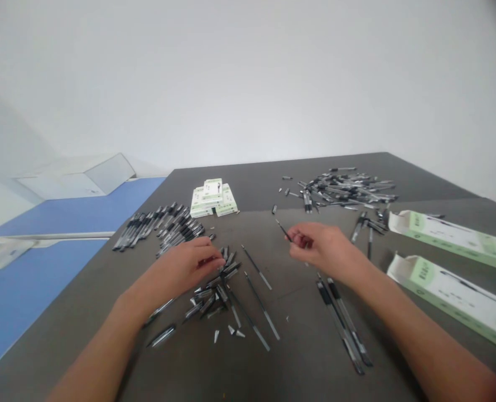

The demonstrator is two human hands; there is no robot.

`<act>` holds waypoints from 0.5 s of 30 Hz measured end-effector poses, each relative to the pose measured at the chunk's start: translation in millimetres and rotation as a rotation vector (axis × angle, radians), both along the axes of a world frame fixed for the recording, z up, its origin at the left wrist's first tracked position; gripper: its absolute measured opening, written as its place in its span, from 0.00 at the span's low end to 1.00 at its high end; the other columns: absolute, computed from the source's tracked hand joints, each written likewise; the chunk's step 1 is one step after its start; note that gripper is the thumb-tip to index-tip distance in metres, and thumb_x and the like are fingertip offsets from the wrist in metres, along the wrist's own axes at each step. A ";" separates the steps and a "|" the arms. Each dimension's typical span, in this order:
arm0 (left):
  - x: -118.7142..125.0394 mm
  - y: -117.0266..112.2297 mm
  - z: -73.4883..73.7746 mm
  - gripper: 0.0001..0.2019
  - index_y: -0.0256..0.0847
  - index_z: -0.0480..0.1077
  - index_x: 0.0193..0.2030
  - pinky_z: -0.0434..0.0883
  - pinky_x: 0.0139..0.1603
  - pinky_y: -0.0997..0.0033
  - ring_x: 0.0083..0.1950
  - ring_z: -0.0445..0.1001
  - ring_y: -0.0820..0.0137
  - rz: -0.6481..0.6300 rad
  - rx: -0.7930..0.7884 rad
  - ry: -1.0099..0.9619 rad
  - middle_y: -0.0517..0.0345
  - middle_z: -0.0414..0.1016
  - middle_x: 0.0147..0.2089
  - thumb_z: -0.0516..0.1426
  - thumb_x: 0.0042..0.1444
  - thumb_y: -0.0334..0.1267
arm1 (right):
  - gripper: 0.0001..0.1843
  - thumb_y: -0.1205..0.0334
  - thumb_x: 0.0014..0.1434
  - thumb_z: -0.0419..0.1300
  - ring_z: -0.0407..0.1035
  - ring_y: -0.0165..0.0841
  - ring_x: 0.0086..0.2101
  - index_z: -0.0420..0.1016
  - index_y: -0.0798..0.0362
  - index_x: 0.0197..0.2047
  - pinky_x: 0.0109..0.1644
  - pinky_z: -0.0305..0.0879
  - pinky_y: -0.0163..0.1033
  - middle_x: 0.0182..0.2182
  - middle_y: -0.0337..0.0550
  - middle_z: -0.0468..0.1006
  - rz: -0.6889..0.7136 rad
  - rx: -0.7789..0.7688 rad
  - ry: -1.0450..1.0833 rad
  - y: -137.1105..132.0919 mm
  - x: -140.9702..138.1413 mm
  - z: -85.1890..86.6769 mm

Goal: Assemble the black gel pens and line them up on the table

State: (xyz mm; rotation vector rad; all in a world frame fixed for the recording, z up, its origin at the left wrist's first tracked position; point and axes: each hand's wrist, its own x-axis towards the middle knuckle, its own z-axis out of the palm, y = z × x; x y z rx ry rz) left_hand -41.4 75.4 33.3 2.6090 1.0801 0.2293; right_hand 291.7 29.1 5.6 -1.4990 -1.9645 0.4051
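My right hand is closed in a pinch on a thin dark pen refill, its tip pointing up and left. My left hand is over the upper left of a heap of pen caps, fingers curled together. What its fingertips hold, if anything, is hidden. Several loose refills with dark upper parts and clear tubes lie between my hands. Small pale cone-shaped tips are scattered below the heap. Below my right hand, two capless pens with black grips lie side by side.
Clear-barrelled pens lie in rows at the left. A larger pen pile spreads at the back right. Small green-and-white boxes are stacked at the back. Two long pen boxes with open ends lie at the right edge.
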 end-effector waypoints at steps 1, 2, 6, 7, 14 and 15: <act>6.4 -2.9 -2.4 0.17 0.42 0.81 0.47 0.71 0.41 0.67 0.40 0.76 0.66 0.025 0.046 -0.057 0.54 0.76 0.42 0.52 0.76 0.47 | 0.09 0.68 0.58 0.61 0.74 0.29 0.30 0.82 0.51 0.40 0.37 0.66 0.32 0.30 0.36 0.81 0.031 0.023 0.026 -3.6 -5.9 2.6; 13.4 -7.0 -5.1 0.18 0.42 0.80 0.51 0.73 0.43 0.66 0.41 0.77 0.64 0.048 0.087 -0.123 0.52 0.78 0.44 0.51 0.76 0.48 | 0.10 0.68 0.58 0.62 0.75 0.29 0.31 0.82 0.51 0.42 0.38 0.68 0.31 0.32 0.36 0.82 0.065 0.046 0.052 -7.8 -13.6 4.5; 36.9 -30.5 -18.6 0.13 0.46 0.81 0.52 0.80 0.47 0.67 0.46 0.83 0.62 0.048 0.114 -0.458 0.52 0.83 0.50 0.59 0.71 0.49 | 0.10 0.67 0.57 0.65 0.77 0.27 0.34 0.82 0.48 0.43 0.41 0.71 0.28 0.35 0.35 0.84 0.203 0.154 0.127 -25.6 -55.1 -0.8; 39.7 -36.3 -21.5 0.12 0.48 0.82 0.49 0.81 0.51 0.67 0.50 0.84 0.60 0.022 0.114 -0.528 0.52 0.84 0.52 0.60 0.71 0.50 | 0.10 0.66 0.57 0.66 0.78 0.28 0.33 0.82 0.49 0.43 0.42 0.72 0.29 0.35 0.36 0.84 0.241 0.219 0.220 -29.1 -65.4 -4.8; 38.6 -53.2 -23.2 0.08 0.60 0.85 0.49 0.85 0.52 0.73 0.47 0.89 0.63 0.111 0.142 -0.699 0.66 0.90 0.49 0.64 0.68 0.49 | 0.04 0.61 0.62 0.66 0.82 0.32 0.37 0.83 0.50 0.40 0.44 0.75 0.30 0.38 0.42 0.88 0.269 0.322 0.217 -33.3 -83.9 -14.7; 39.0 -52.6 -22.8 0.08 0.60 0.85 0.48 0.85 0.52 0.74 0.47 0.90 0.64 0.112 0.164 -0.696 0.67 0.90 0.48 0.63 0.68 0.49 | 0.05 0.59 0.64 0.66 0.83 0.31 0.39 0.85 0.48 0.41 0.46 0.75 0.30 0.40 0.40 0.89 0.262 0.255 0.179 -28.1 -74.8 -10.9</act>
